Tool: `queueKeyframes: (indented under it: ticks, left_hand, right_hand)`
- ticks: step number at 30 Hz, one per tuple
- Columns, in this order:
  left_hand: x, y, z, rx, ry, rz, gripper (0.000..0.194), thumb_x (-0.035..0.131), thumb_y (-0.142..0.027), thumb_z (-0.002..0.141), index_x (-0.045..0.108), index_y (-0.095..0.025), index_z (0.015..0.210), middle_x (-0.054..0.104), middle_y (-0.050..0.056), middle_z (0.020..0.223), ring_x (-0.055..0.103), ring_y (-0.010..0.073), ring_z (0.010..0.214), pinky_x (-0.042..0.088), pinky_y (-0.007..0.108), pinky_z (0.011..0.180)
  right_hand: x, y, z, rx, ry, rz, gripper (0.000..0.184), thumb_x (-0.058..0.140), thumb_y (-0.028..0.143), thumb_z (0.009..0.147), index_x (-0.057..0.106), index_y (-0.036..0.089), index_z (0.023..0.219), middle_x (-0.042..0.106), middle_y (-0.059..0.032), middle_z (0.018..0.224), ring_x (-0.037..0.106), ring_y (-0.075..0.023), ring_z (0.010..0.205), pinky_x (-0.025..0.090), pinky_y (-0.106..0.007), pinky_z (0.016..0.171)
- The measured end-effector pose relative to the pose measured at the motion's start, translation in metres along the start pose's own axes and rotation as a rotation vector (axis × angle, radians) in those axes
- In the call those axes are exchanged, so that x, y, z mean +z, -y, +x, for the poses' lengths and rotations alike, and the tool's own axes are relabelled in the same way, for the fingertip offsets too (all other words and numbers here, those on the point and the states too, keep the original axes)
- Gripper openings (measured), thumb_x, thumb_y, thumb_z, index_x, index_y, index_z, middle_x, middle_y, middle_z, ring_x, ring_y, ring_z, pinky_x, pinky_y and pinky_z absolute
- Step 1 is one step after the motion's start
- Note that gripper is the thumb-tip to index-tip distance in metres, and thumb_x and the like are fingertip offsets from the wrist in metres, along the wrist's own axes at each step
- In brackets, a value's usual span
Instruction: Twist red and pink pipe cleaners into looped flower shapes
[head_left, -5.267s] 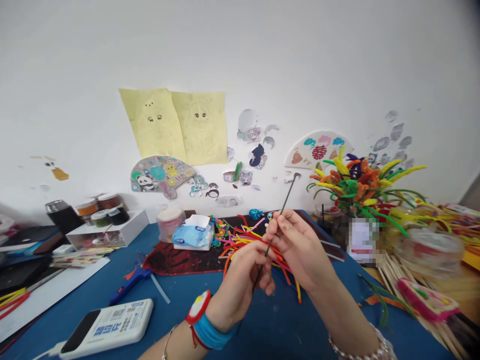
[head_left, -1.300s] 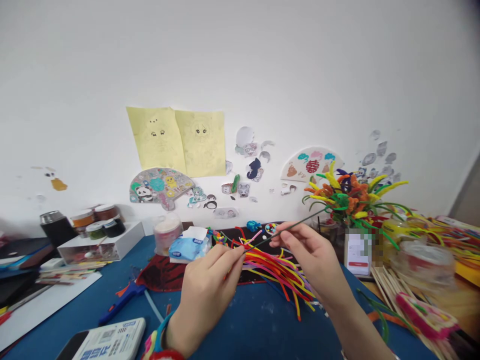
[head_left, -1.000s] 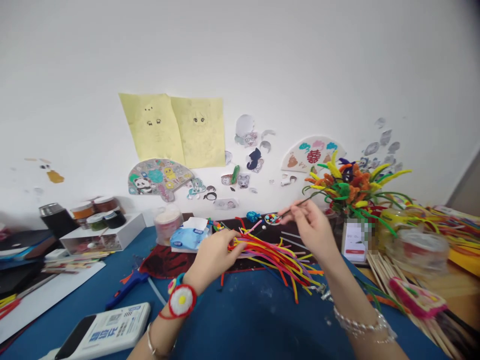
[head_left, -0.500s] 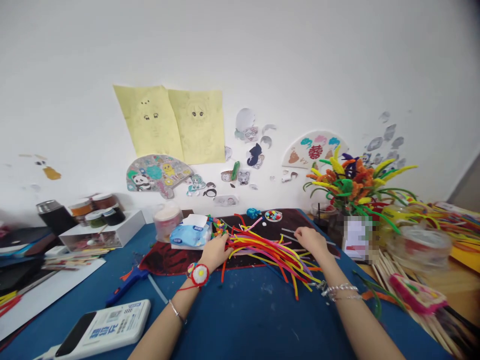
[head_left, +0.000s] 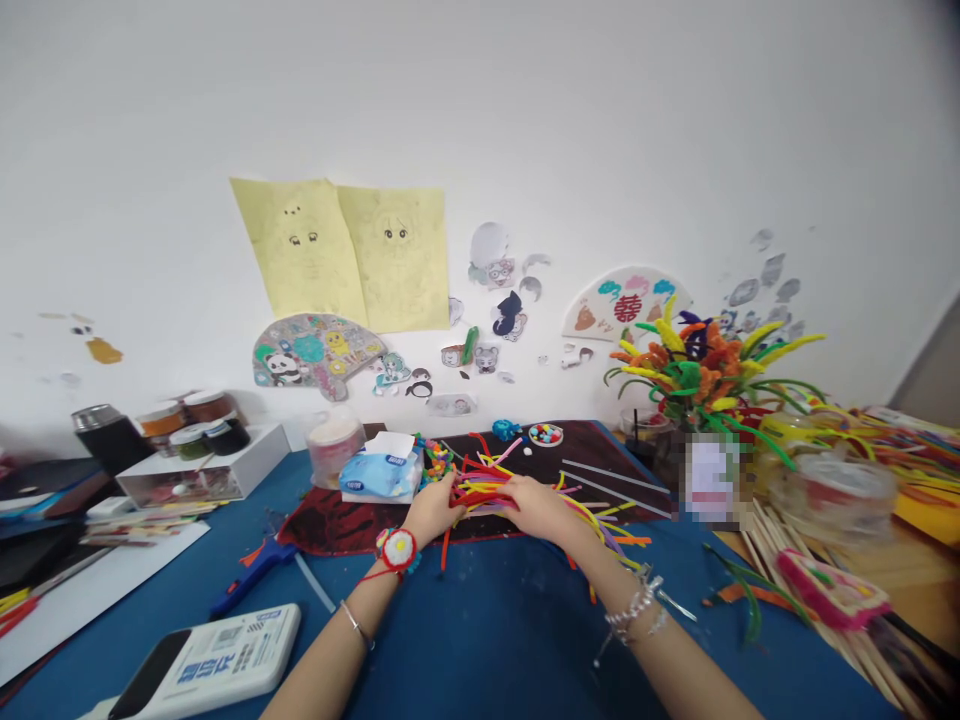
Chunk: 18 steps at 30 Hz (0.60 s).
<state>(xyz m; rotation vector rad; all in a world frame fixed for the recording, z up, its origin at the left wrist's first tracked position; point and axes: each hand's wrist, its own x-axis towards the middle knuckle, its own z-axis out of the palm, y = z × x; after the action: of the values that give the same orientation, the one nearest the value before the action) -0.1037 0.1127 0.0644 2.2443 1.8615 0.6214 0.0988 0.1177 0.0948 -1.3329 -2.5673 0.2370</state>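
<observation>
A loose heap of coloured pipe cleaners (head_left: 525,480) lies on a dark mat (head_left: 345,520) on the blue table (head_left: 495,640). My left hand (head_left: 433,505) rests on the heap's left end, fingers curled into the strands. My right hand (head_left: 538,508) lies on the middle of the heap, fingers bent down among the pipe cleaners. Whether either hand has a strand pinched is hidden. The thin grey sticks (head_left: 611,480) lie on the mat to the right of my right hand.
A tissue pack (head_left: 379,472), a lidded tub (head_left: 334,445) and a small bead dish (head_left: 546,434) sit behind the heap. A blue glue gun (head_left: 251,580) and a white phone-like device (head_left: 210,660) lie left. A pipe-cleaner bouquet (head_left: 705,370), bowls and wooden sticks (head_left: 825,600) crowd the right.
I held a dark green stem in both hands, then my right hand carried it to the right and set it down. Both hands have dropped onto the pipe-cleaner heap; the right moved left.
</observation>
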Motion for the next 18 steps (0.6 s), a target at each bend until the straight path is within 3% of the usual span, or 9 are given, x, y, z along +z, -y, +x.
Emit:
queueKeyframes:
  ticks: [4,8,12,18]
  left_hand:
    - [-0.015,0.003,0.003,0.035,0.030,-0.017,0.015,0.051,-0.025,0.070,0.060,-0.017,0.079,0.061,0.002,0.070,0.056,0.0141,0.066,0.038,0.022,0.060]
    - [-0.031,-0.003,0.004,0.078,0.031,-0.156,0.024,0.046,-0.035,0.074,0.059,-0.015,0.070,0.058,0.000,0.059,0.052,0.0113,0.054,0.034,0.021,0.051]
    - [-0.041,-0.012,0.001,0.112,0.001,-0.357,0.033,0.041,-0.042,0.077,0.057,-0.014,0.071,0.056,-0.001,0.058,0.050,0.0112,0.053,0.034,0.021,0.048]
    - [-0.045,-0.021,-0.002,0.131,-0.115,-0.401,0.024,0.043,-0.033,0.076,0.058,-0.015,0.077,0.059,0.001,0.067,0.052,0.0116,0.060,0.038,0.021,0.055]
  right_hand:
    - [0.018,-0.015,0.007,0.083,-0.034,-0.041,0.027,0.042,0.018,0.080,0.063,0.019,0.096,0.061,-0.0077,0.099,0.055,-0.0186,0.092,0.037,-0.025,0.075]
    - [0.015,-0.028,0.008,0.090,-0.042,-0.046,0.020,0.046,0.023,0.078,0.064,0.021,0.086,0.061,-0.0048,0.092,0.057,-0.0163,0.083,0.036,-0.022,0.065]
    - [0.016,-0.030,0.008,0.092,-0.029,-0.050,0.017,0.050,0.026,0.076,0.063,0.021,0.085,0.061,-0.0041,0.091,0.057,-0.0161,0.078,0.034,-0.022,0.061]
    - [0.021,-0.035,0.008,0.102,0.022,-0.051,0.015,0.050,0.022,0.075,0.063,0.019,0.084,0.063,-0.0048,0.088,0.058,-0.0170,0.077,0.033,-0.023,0.061]
